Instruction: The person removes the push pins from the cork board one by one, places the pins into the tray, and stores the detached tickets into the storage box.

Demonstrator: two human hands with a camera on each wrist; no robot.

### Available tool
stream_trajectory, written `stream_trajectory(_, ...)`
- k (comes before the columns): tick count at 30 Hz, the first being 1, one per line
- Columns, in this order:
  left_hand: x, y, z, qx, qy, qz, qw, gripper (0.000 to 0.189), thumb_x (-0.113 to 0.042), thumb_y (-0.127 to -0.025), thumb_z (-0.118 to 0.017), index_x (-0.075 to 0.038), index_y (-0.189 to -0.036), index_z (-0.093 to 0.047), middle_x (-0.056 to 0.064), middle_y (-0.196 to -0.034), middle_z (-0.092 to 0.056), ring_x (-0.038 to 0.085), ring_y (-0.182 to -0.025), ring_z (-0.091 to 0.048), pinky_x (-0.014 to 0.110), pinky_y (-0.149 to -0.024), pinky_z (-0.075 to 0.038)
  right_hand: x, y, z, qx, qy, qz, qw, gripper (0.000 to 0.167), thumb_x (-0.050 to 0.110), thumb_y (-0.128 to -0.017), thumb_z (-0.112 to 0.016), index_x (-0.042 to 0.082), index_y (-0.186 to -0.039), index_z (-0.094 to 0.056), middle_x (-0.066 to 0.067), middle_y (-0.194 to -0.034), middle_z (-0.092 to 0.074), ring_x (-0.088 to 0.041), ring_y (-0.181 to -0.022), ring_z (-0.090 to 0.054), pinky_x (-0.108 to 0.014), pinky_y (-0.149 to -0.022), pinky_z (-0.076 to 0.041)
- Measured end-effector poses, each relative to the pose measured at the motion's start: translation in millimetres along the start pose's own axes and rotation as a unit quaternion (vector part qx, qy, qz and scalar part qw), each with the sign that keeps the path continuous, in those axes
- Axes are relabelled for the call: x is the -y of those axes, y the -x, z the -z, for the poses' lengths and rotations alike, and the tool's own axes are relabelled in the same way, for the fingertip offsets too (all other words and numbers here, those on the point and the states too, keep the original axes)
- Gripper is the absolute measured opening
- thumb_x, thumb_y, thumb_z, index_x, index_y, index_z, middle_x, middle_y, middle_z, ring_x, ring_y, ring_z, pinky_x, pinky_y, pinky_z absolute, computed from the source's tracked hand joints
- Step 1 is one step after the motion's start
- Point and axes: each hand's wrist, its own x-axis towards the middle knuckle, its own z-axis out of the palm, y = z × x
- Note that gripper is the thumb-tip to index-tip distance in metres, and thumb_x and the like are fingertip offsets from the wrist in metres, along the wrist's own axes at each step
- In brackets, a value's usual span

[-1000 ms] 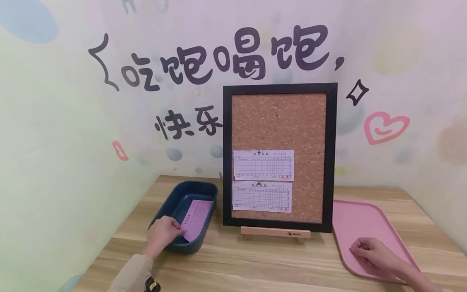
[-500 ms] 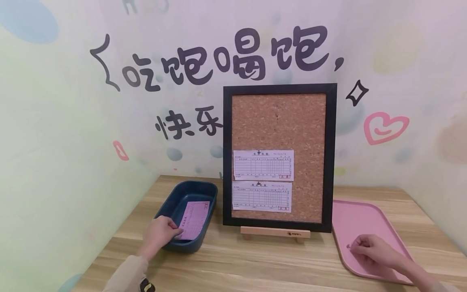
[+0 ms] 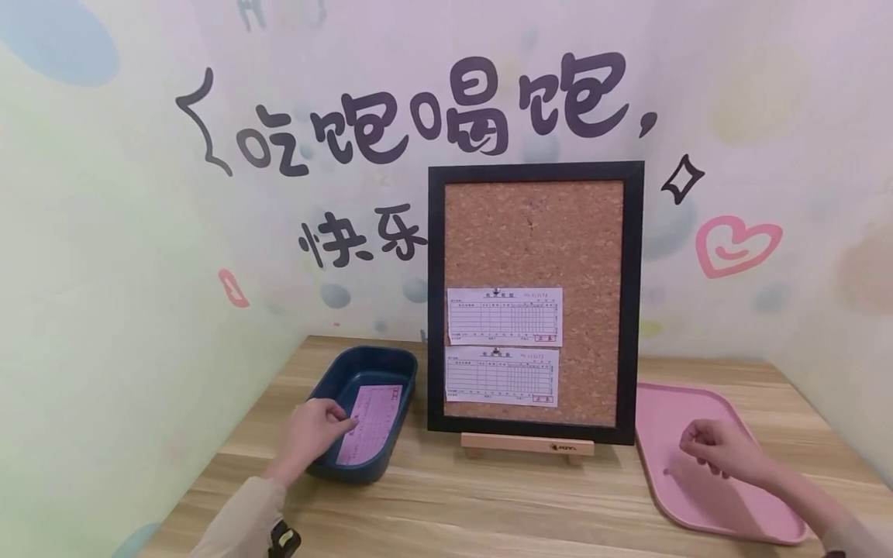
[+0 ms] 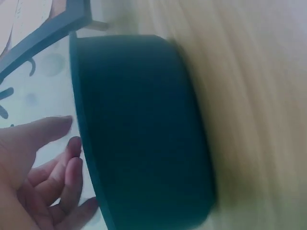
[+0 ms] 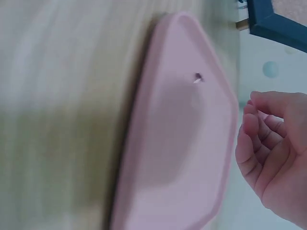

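My left hand hovers at the near left rim of a dark blue bin, thumb and fingers slightly apart with nothing between them in the left wrist view. Below it, a pink printed receipt slip lies inside the bin. Above a pink tray is my right hand, its thumb tip touching the index fingertip. Whether something tiny is pinched there is hidden. A small metallic pin-like piece rests on the tray. Two white receipt slips hang from small fasteners on a framed corkboard.
Standing upright on a small wooden easel, the board separates the bin from the tray. Everything stands on a wood-grain table. A patterned wall with large lettering rises behind.
The right hand has lifted from near the small piece on the tray, which stays there. The pink slip has shifted in the bin, and the left hand has moved up slightly over it.
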Motion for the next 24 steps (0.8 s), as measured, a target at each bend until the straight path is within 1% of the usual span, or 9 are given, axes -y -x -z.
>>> stream_trajectory(2,-7.2,-3.2,-2.3,-0.016,0.011,-0.016,0.9997,0.024,-0.028,-0.075,-0.073,-0.005,-0.082,-0.066,0.002,-0.071,-0.064,0.014,-0.062,-0.056,0.031,-0.058,-0.047,5.2,-5.9,3.8,-0.015,0.013,0.013,0.9997,0.006,-0.001,-0.086,-0.055,-0.003,-0.080,-0.055,0.008,-0.057,-0.049,0.002,-0.043,-0.043,-0.021,-0.033,-0.038)
stream_trajectory(5,-21.5,-8.6,-7.2,-0.045,0.027,-0.047,0.9975,0.026,-0.028,-0.075,-0.073,-0.006,-0.087,-0.067,0.002,-0.076,-0.066,0.015,-0.067,-0.059,0.034,-0.064,-0.049,16.6,-16.3,10.2,-0.023,0.032,0.015,0.9991,0.006,0.001,-0.086,-0.055,-0.002,-0.080,-0.055,0.006,-0.057,-0.049,0.001,-0.043,-0.043,-0.021,-0.033,-0.037)
stream_trajectory(8,-39.7,-15.9,-11.2,-0.077,0.049,-0.074,0.9931,0.024,-0.029,-0.075,-0.073,-0.008,-0.087,-0.068,0.001,-0.078,-0.067,0.015,-0.071,-0.062,0.035,-0.068,-0.049,31.9,-28.6,18.0,-0.031,0.055,0.005,0.9980,0.006,0.005,-0.087,-0.056,0.001,-0.083,-0.056,0.007,-0.059,-0.049,-0.001,-0.045,-0.043,-0.023,-0.036,-0.039)
stream_trajectory(10,-52.9,-21.4,-12.7,-0.095,0.059,-0.087,0.9899,0.024,-0.030,-0.076,-0.072,-0.010,-0.087,-0.068,0.001,-0.080,-0.068,0.016,-0.074,-0.061,0.036,-0.069,-0.048,44.4,-38.4,22.7,-0.036,0.060,0.003,0.9975,0.007,0.008,-0.088,-0.056,0.002,-0.084,-0.056,0.007,-0.060,-0.049,-0.002,-0.046,-0.044,-0.024,-0.038,-0.040)
stream_trajectory(14,-79.6,-31.9,-13.5,-0.132,0.080,-0.107,0.9822,0.028,-0.032,-0.076,-0.072,-0.010,-0.093,-0.068,0.003,-0.088,-0.069,0.019,-0.082,-0.062,0.038,-0.075,-0.048,69.6,-60.1,28.2,-0.055,0.063,0.022,0.9962,0.008,0.009,-0.088,-0.058,0.003,-0.083,-0.058,0.005,-0.060,-0.049,-0.005,-0.046,-0.044,-0.025,-0.039,-0.040)
stream_trajectory(15,-85.7,-34.5,-13.8,-0.140,0.088,-0.113,0.9797,0.030,-0.032,-0.076,-0.072,-0.009,-0.095,-0.068,0.004,-0.090,-0.069,0.019,-0.084,-0.062,0.038,-0.076,-0.048,75.8,-65.3,29.0,-0.061,0.063,0.027,0.9958,0.008,0.009,-0.087,-0.058,0.004,-0.082,-0.058,0.005,-0.059,-0.049,-0.005,-0.045,-0.044,-0.025,-0.040,-0.040)
stream_trajectory(17,-97.4,-39.8,-14.2,-0.158,0.121,-0.121,0.9725,0.033,-0.031,-0.077,-0.072,-0.008,-0.099,-0.068,0.006,-0.094,-0.068,0.020,-0.088,-0.063,0.037,-0.077,-0.049,87.5,-75.3,30.8,-0.067,0.065,0.035,0.9950,0.008,0.009,-0.087,-0.059,0.003,-0.082,-0.059,0.003,-0.059,-0.050,-0.007,-0.045,-0.044,-0.025,-0.040,-0.039)
stream_trajectory(21,-116.4,-51.2,-15.8,-0.191,0.183,-0.140,0.9543,0.037,-0.029,-0.077,-0.072,-0.007,-0.106,-0.065,0.007,-0.102,-0.067,0.020,-0.091,-0.062,0.035,-0.076,-0.051,110.0,-94.5,32.4,-0.069,0.067,0.023,0.9951,0.008,0.010,-0.087,-0.059,0.002,-0.085,-0.060,-0.002,-0.064,-0.054,-0.010,-0.049,-0.046,-0.025,-0.045,-0.042)
stream_trajectory(24,-128.3,-58.4,-15.4,-0.212,0.204,-0.158,0.9425,0.040,-0.026,-0.076,-0.073,-0.007,-0.110,-0.063,0.007,-0.106,-0.065,0.019,-0.092,-0.061,0.033,-0.075,-0.052,126.4,-109.0,31.3,-0.070,0.080,0.011,0.9943,0.009,0.012,-0.086,-0.060,0.003,-0.087,-0.061,-0.006,-0.067,-0.056,-0.013,-0.052,-0.048,-0.025,-0.048,-0.044)
